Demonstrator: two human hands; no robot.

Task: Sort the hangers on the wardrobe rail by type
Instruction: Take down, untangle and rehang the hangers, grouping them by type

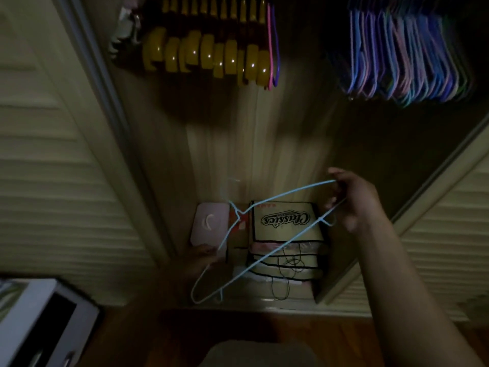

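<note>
My right hand [354, 200] grips one end of a thin light-blue wire hanger [267, 254], held low inside the wardrobe and tilted. My left hand [201, 256] is dark and hard to make out; it touches the hanger's other side near its lower left. Up on the rail, several thick yellow hangers [211, 54] hang in a group at the left, with a pink hanger [270, 49] and a purple hanger [276, 49] at their right end. A separate bunch of thin blue, pink and purple hangers [404, 56] hangs at the upper right.
A stack of flat boxes [285, 234], the top one printed "Classics", sits on the wardrobe floor beside a pink case [210, 223]. Louvred doors [53, 181] flank the opening on both sides. A white box [39, 321] stands at the lower left.
</note>
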